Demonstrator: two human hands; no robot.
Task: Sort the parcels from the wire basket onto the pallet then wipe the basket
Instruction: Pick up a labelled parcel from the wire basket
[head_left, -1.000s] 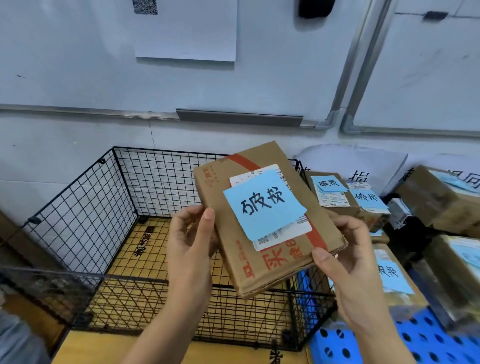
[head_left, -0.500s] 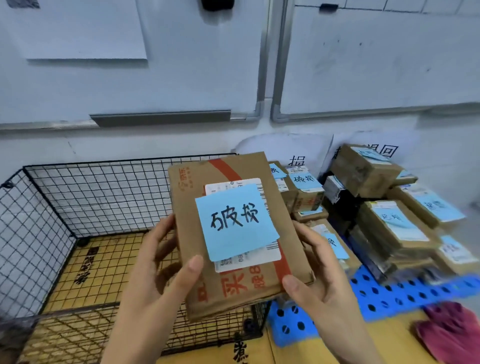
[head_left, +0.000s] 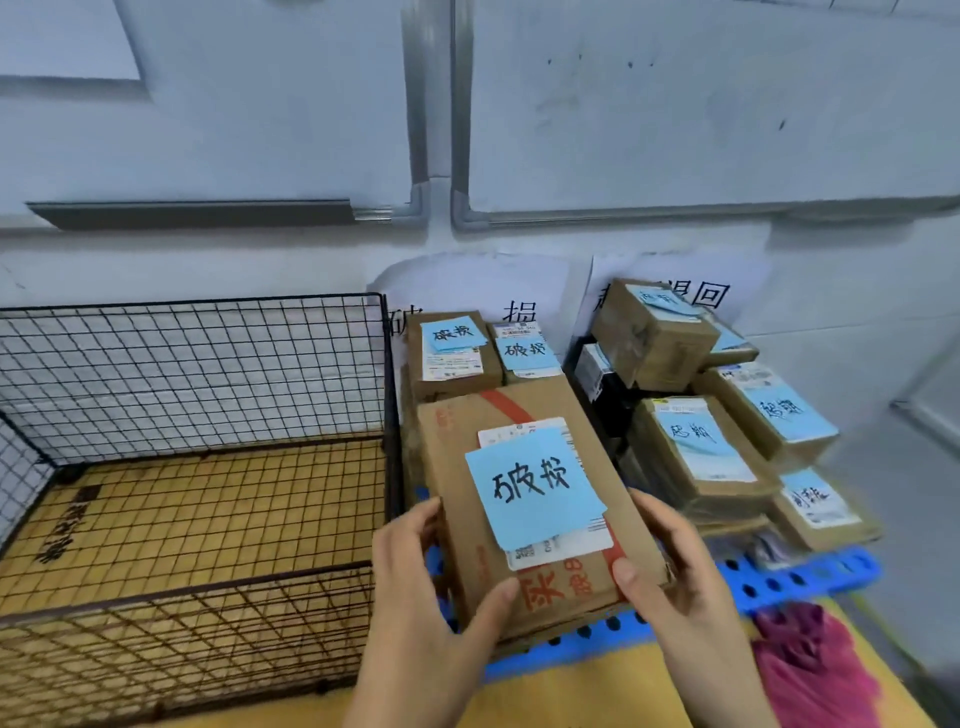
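Both hands close on the flat parcel (head_left: 535, 509): left hand (head_left: 421, 587) on its near-left corner, right hand (head_left: 670, 566) on its right edge. Its long axis runs away toward the wall, over the blue pallet (head_left: 810, 574), beside the wire basket (head_left: 197, 467).

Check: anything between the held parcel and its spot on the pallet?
Nothing visible. Both hands, left and right, hold the parcel already over the blue pallet, in front of the matching stack.
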